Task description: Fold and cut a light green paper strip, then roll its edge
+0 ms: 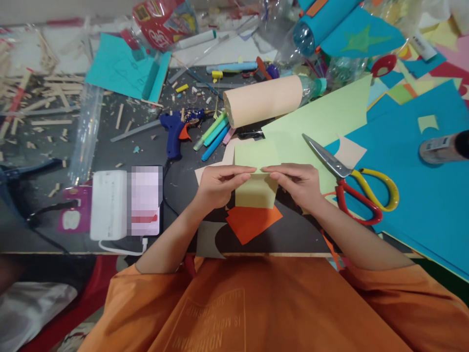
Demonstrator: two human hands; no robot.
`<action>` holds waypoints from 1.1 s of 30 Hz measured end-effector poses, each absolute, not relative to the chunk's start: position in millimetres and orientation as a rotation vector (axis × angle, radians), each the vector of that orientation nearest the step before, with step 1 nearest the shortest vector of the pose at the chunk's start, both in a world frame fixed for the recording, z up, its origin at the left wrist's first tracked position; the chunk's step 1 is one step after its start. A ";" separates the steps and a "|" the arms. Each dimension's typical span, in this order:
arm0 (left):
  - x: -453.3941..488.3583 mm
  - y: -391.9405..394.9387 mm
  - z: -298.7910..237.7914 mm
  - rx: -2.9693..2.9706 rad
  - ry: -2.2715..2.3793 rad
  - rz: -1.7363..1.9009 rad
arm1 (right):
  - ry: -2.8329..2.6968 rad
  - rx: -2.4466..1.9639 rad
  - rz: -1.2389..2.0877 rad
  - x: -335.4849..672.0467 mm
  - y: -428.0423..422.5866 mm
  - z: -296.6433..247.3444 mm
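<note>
A small pale yellow-green paper square (256,190) is pinched at its folded top edge by left hand (217,185) and right hand (297,185), above the cluttered dark bench (176,195).

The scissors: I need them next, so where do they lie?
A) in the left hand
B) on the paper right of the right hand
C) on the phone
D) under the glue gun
B: the scissors lie untouched on paper sheets just right of the right hand.

Red-and-yellow scissors (351,183) lie open on my blue paper (421,195). A blue glue gun (178,129) rests beside several markers (212,133). A peach-wrapped bottle (266,100) lies behind. An orange scrap (252,222) sits near the table edge (256,254).
</note>
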State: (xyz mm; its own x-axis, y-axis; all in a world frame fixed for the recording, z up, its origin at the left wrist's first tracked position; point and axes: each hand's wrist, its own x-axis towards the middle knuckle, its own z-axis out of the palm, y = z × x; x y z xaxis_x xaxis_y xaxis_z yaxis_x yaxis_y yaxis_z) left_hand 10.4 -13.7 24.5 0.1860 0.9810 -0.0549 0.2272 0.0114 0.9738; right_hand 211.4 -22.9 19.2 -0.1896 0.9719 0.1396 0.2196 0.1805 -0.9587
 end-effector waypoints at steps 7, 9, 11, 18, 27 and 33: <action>10.9 -15.4 20.1 1.492 1.243 0.983 | -1.513 -1.190 1.060 207.3 -26.3 12.9; 12.7 -14.7 15.3 1.400 1.252 1.008 | -1.440 -1.227 1.145 204.8 -26.3 8.7; 13.7 -13.8 10.1 1.296 1.226 1.010 | -1.388 -1.225 1.237 203.2 -24.7 4.6; 11.7 -9.5 5.6 1.325 1.232 1.064 | -1.282 -1.186 1.318 205.4 -15.1 4.2; 12.0 -6.9 20.5 1.198 1.181 0.920 | -1.249 -1.219 1.357 204.4 -12.7 9.9; 14.0 -8.3 7.7 1.213 1.133 1.072 | -1.054 -1.285 1.436 202.7 -13.3 13.1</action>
State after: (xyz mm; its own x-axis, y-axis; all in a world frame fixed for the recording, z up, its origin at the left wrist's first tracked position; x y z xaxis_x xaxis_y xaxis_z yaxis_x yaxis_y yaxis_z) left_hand 14.0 -8.3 7.7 0.1315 0.9893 -0.0629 -0.0080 0.0646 0.9979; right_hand 202.7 -13.3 13.1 -0.0429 0.9751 -0.2174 -0.0847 -0.2204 -0.9717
